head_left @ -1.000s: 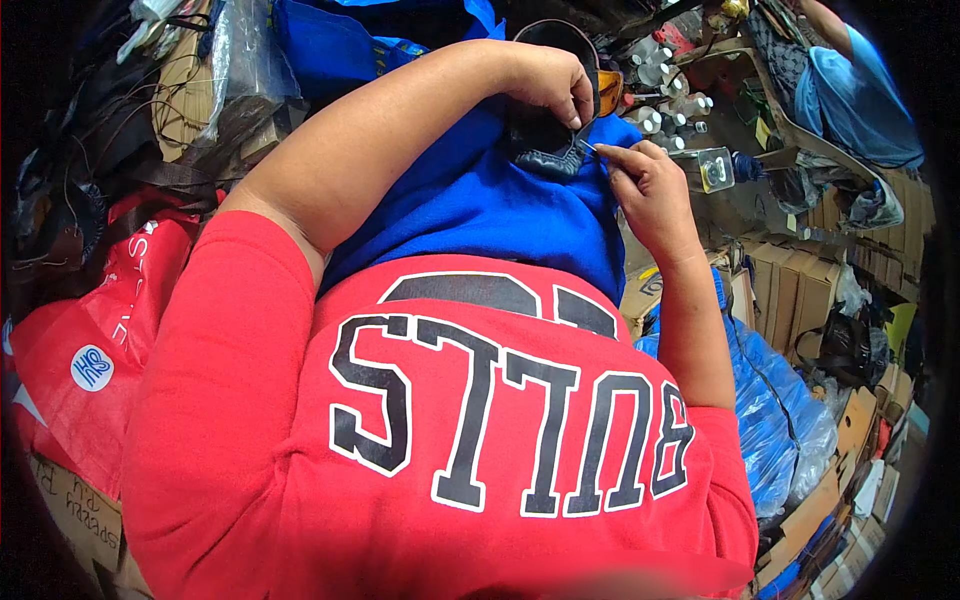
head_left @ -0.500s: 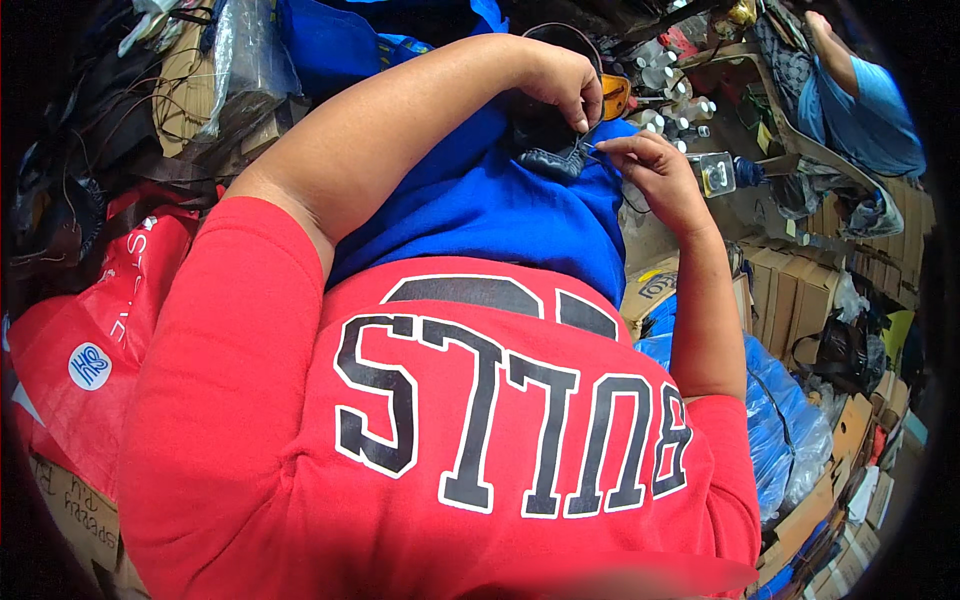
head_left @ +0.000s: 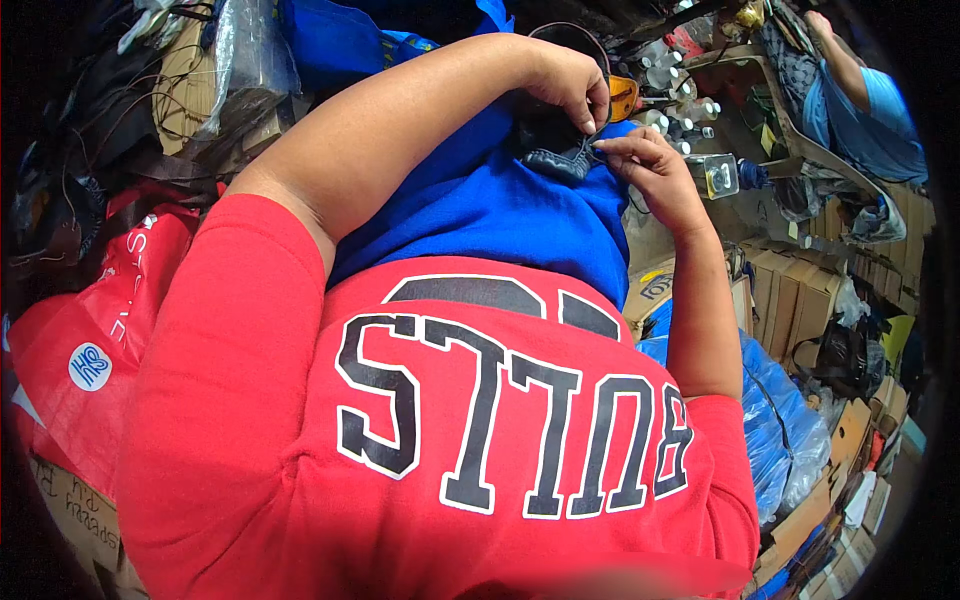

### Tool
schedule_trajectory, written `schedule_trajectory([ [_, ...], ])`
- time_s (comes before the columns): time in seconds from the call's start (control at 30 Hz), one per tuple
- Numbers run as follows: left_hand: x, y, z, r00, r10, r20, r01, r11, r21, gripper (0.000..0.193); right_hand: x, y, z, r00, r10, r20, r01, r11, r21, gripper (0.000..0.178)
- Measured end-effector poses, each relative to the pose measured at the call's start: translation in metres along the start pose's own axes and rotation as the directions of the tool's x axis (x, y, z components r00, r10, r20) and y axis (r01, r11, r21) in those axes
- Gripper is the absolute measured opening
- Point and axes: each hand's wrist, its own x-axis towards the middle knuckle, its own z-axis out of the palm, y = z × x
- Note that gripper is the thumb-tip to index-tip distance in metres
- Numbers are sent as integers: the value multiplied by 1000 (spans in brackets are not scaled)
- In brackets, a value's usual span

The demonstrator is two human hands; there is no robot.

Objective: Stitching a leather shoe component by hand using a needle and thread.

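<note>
A black, padded leather-like piece [head_left: 560, 163] lies on the blue cloth [head_left: 470, 180] over my lap; its exact kind is unclear. My left hand [head_left: 572, 88] reaches over it from the far side, thumb and fingers pinched together at its upper right edge. Just to the right, my right hand [head_left: 655, 172] is closed in a pinch near the same edge, its fingertips close to those of the left. Whatever small thing either pinch holds is too fine to make out. Behind the left hand arcs a thin dark cord or strap [head_left: 570, 26].
Several clear bottles with white caps [head_left: 690, 110] and a squarish clear container [head_left: 718, 176] stand at the upper right. A person in blue [head_left: 860, 120] sits beyond. Stacked cardboard [head_left: 790, 300] and blue plastic [head_left: 775, 415] lie right; a red bag [head_left: 100, 330] lies left.
My two hands have shifted slightly right, and their fingertips are closer together. The black piece has moved a little to the right with them.
</note>
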Motion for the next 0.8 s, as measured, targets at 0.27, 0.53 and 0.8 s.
schedule_trajectory([
  [0.27,-15,-2,24,850,209,-483,-49,945,323,26,4,-13,17,984,-77,-160,62,994,-95,13],
  [0.53,-80,7,57,676,160,-719,46,965,258,32,-20,-19,31,966,-117,-229,59,967,-247,21],
  [0.8,-81,12,77,651,238,-720,309,784,538,12,-22,-11,28,980,-62,-187,30,985,-169,29],
])
